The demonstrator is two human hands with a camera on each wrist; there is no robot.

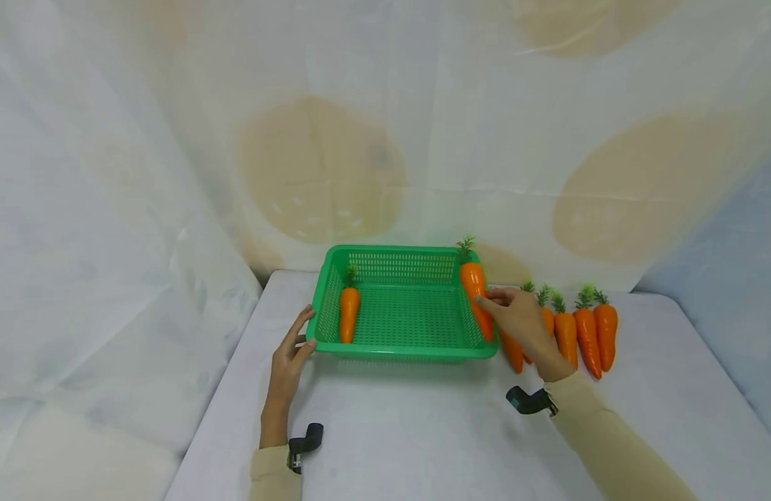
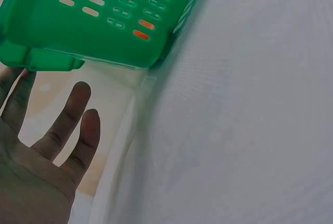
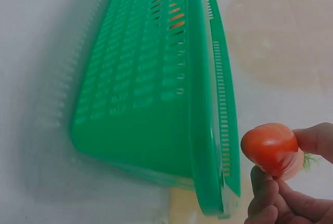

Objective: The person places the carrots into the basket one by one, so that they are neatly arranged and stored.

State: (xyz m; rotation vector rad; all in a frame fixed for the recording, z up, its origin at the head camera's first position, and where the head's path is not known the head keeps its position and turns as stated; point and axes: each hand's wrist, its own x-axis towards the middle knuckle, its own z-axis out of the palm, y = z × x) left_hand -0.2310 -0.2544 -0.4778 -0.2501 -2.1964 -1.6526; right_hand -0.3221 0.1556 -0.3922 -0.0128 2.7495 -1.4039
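Observation:
A green plastic basket [image 1: 404, 346] with slotted walls stands on the table. One carrot [image 1: 349, 314] lies inside it near the left wall. My right hand [image 1: 522, 321] pinches another carrot [image 1: 474, 292] between thumb and fingers, over the basket's right rim, its leafy top pointing away. In the right wrist view that carrot [image 3: 270, 148] shows tip-first beside the rim. At the basket's left rim, my left hand [image 1: 288, 369] touches the edge with fingers extended. The left wrist view shows the left hand [image 2: 44, 156] with spread fingers, some fingertips at the rim [image 2: 49, 60].
Several carrots [image 1: 587, 341] with green tops lie in a row on the table right of the basket, some partly hidden by the right hand. A patterned cloth backdrop [image 1: 435, 174] rises behind the table [image 1: 410, 431].

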